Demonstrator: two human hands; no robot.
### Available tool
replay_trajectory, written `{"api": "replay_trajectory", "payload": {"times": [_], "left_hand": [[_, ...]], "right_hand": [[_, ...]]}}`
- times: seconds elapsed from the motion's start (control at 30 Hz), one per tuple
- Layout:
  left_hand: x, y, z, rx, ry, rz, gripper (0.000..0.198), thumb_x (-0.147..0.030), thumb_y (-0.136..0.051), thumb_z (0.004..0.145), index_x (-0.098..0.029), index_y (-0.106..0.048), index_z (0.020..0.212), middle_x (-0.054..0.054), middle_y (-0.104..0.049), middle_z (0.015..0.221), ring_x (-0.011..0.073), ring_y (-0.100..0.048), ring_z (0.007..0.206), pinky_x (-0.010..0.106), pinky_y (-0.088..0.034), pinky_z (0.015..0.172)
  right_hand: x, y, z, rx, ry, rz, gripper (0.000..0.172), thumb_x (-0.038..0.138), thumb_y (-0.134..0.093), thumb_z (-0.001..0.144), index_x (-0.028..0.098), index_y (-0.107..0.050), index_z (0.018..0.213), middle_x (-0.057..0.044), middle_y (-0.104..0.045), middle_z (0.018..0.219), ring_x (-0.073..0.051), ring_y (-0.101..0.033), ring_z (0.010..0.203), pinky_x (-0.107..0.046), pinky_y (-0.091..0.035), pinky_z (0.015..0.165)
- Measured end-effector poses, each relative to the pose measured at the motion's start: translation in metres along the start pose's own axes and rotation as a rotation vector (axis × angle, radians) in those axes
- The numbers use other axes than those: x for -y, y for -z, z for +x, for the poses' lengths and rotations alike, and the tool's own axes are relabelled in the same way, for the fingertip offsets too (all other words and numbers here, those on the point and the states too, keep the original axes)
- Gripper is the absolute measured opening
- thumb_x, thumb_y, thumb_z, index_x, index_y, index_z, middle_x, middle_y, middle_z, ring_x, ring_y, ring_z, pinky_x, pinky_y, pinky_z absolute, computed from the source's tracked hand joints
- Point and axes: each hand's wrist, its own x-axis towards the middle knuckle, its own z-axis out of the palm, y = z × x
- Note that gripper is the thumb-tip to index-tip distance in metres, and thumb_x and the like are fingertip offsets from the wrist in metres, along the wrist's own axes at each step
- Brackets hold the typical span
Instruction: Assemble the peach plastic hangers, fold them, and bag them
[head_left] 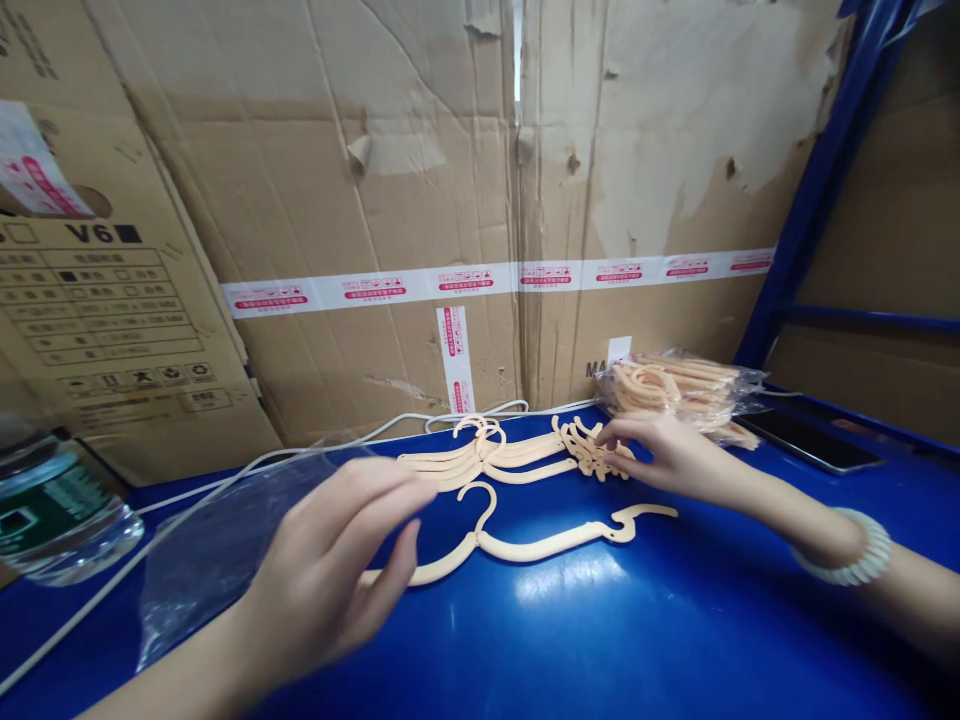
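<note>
A peach-coloured plastic clothes hanger (544, 547) lies flat on the blue table, hook pointing away from me. At its right end sits a small hooked end piece (622, 522). My left hand (341, 550) is over the hanger's left end, thumb and fingers apart; that end is partly hidden. Behind it, several similar hangers (442, 468) lie in an overlapping stack. My right hand (660, 450) reaches to a heap of small peach hooked pieces (592, 455), its thumb and fingers spread. Whether the fingertips touch a piece is hard to see.
A clear plastic bag of peach parts (675, 385) lies behind my right hand, beside a dark phone (814, 440). On the left are a flat clear bag (202, 560), a water bottle (64, 520) and a white cable (112, 585). Cardboard (420, 200) stands along the back.
</note>
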Motion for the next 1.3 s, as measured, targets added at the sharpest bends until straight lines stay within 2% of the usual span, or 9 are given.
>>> {"api": "replay_trajectory", "payload": {"times": [0.03, 0.13, 0.23, 0.37, 0.77, 0.93, 1.07, 1.17, 1.3], "left_hand": [[0.008, -0.010, 0.005, 0.076, 0.029, 0.011, 0.034, -0.011, -0.051, 0.090, -0.020, -0.052, 0.123, 0.009, -0.062, 0.116, 0.0221, -0.058, 0.107, 0.037, -0.049, 0.093], [0.032, -0.039, 0.010, 0.303, 0.165, -0.006, 0.026, -0.019, -0.050, 0.091, -0.017, -0.056, 0.116, 0.010, -0.064, 0.113, 0.0248, -0.059, 0.105, 0.040, -0.051, 0.090], [0.044, -0.054, 0.008, 0.399, 0.220, -0.044, 0.025, -0.020, -0.048, 0.092, -0.016, -0.057, 0.114, 0.011, -0.063, 0.113, 0.0258, -0.058, 0.106, 0.043, -0.050, 0.092], [0.045, -0.061, 0.007, 0.458, 0.234, -0.073, 0.020, -0.020, -0.049, 0.091, -0.016, -0.060, 0.108, 0.010, -0.063, 0.111, 0.0263, -0.057, 0.104, 0.045, -0.049, 0.092], [0.049, -0.072, 0.003, 0.428, 0.227, -0.115, 0.016, -0.015, -0.050, 0.091, -0.017, -0.059, 0.104, 0.009, -0.063, 0.109, 0.0254, -0.054, 0.106, 0.046, -0.047, 0.094], [0.051, -0.076, 0.004, 0.404, 0.221, -0.115, 0.015, -0.016, -0.048, 0.093, -0.019, -0.060, 0.102, 0.007, -0.063, 0.105, 0.0241, -0.055, 0.099, 0.043, -0.047, 0.089], [0.052, -0.079, 0.007, 0.437, 0.218, -0.124, 0.015, -0.018, -0.046, 0.094, -0.019, -0.060, 0.098, 0.006, -0.062, 0.099, 0.0231, -0.055, 0.094, 0.041, -0.046, 0.085], [0.050, -0.076, 0.013, 0.440, 0.247, -0.145, 0.017, -0.019, -0.042, 0.095, -0.018, -0.059, 0.098, 0.007, -0.059, 0.098, 0.0220, -0.057, 0.090, 0.038, -0.047, 0.081], [0.046, -0.062, 0.020, 0.324, 0.319, -0.154, 0.017, -0.019, -0.037, 0.096, -0.018, -0.054, 0.100, 0.006, -0.055, 0.098, 0.0188, -0.060, 0.084, 0.034, -0.049, 0.075]], "right_hand": [[0.000, -0.005, 0.000, 0.001, 0.016, -0.023, 0.017, 0.028, -0.055, 0.090, 0.017, -0.066, 0.095, -0.009, -0.068, 0.089, -0.023, -0.062, 0.084, -0.034, -0.048, 0.074], [0.002, -0.017, 0.002, 0.030, 0.073, -0.072, 0.020, 0.026, -0.063, 0.086, 0.016, -0.066, 0.103, -0.011, -0.067, 0.096, -0.026, -0.060, 0.092, -0.039, -0.050, 0.079], [0.007, -0.026, 0.005, 0.052, 0.113, -0.103, 0.019, 0.021, -0.066, 0.084, 0.015, -0.066, 0.102, -0.011, -0.067, 0.097, -0.026, -0.059, 0.092, -0.039, -0.050, 0.080], [0.010, -0.029, 0.007, 0.080, 0.112, -0.116, 0.011, 0.016, -0.066, 0.084, 0.013, -0.066, 0.095, -0.011, -0.067, 0.093, -0.026, -0.060, 0.090, -0.039, -0.049, 0.079], [0.003, -0.035, 0.009, 0.053, 0.130, -0.070, 0.007, 0.013, -0.064, 0.086, 0.011, -0.069, 0.090, -0.012, -0.068, 0.090, -0.025, -0.061, 0.088, -0.039, -0.050, 0.079], [0.003, -0.036, 0.009, 0.033, 0.139, -0.064, 0.009, 0.012, -0.061, 0.088, 0.014, -0.070, 0.089, -0.010, -0.069, 0.090, -0.024, -0.062, 0.087, -0.038, -0.051, 0.078], [0.003, -0.037, 0.008, -0.007, 0.160, -0.070, 0.013, 0.014, -0.058, 0.089, 0.015, -0.071, 0.088, -0.010, -0.070, 0.088, -0.024, -0.063, 0.085, -0.038, -0.052, 0.077], [0.001, -0.036, 0.007, -0.127, 0.166, -0.025, 0.017, 0.016, -0.054, 0.091, 0.016, -0.072, 0.090, -0.011, -0.069, 0.090, -0.024, -0.063, 0.085, -0.037, -0.053, 0.074], [0.001, -0.031, 0.005, -0.384, 0.035, 0.090, 0.021, 0.029, -0.055, 0.092, 0.017, -0.072, 0.088, -0.009, -0.066, 0.085, -0.021, -0.063, 0.073, -0.033, -0.051, 0.064]]}}
